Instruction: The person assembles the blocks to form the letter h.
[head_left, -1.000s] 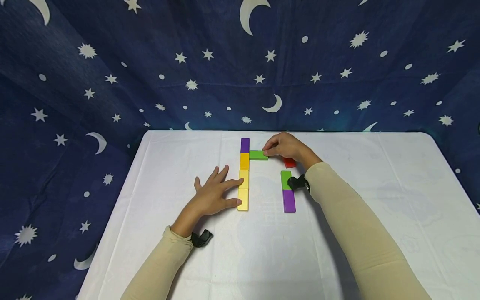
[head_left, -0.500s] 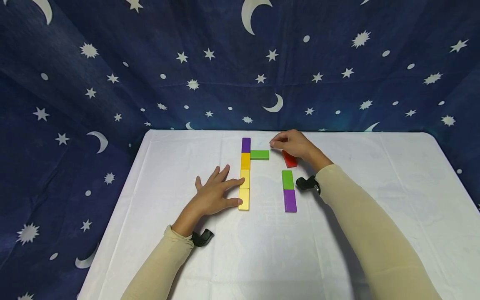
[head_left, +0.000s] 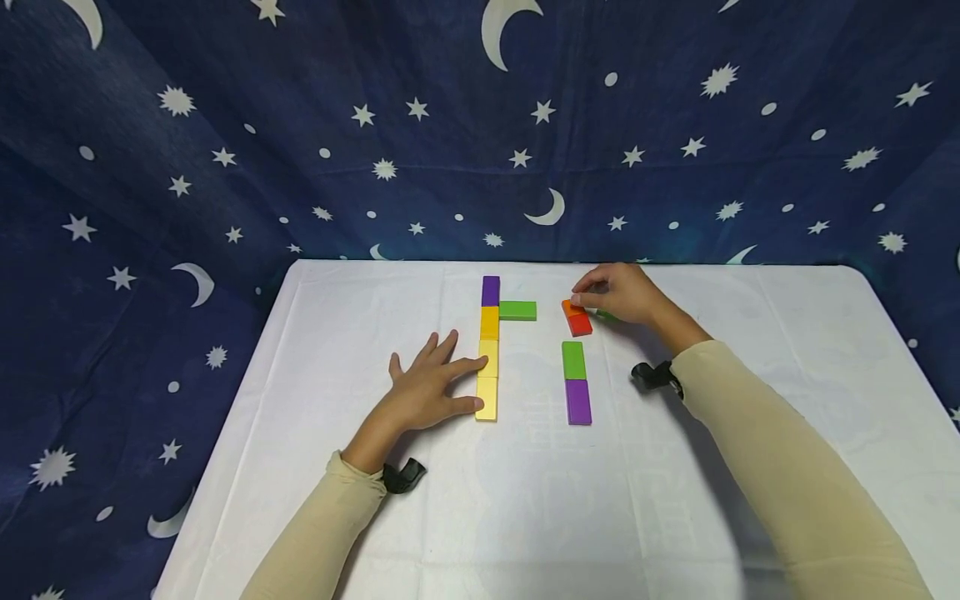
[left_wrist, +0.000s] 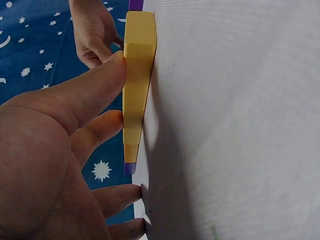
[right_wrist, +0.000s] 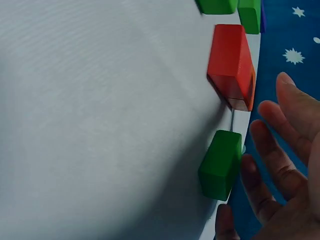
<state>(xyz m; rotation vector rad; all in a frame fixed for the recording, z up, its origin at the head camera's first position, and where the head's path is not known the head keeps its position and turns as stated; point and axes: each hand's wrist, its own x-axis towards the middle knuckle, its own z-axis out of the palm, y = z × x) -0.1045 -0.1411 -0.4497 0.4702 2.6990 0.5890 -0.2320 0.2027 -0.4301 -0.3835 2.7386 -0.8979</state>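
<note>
My left hand [head_left: 427,387] lies with fingers spread, thumb and index fingertips touching the left side of two pale yellow blocks [left_wrist: 138,75]. Those blocks continue away from me in a straight column with an orange block [head_left: 489,323] and a purple block [head_left: 491,291]. A green block [head_left: 517,311] lies crosswise against the column's right side. My right hand [head_left: 626,293] hovers by an orange block [head_left: 572,307] and a red block [head_left: 579,325] that lie end to end, slightly slanted. Its fingers are loosely bent, apart from the red block in the right wrist view. Another green block [right_wrist: 220,165] sits beneath them.
Nearer to me, right of the column, a green block [head_left: 573,361] and a purple block [head_left: 578,402] lie end to end. A white cloth [head_left: 495,517] covers the table. A dark blue star-and-moon curtain [head_left: 450,133] hangs behind the far edge.
My right hand has let go of the crosswise green block and moved right to the orange and red pair. The orange block now shows. My left hand stays in place.
</note>
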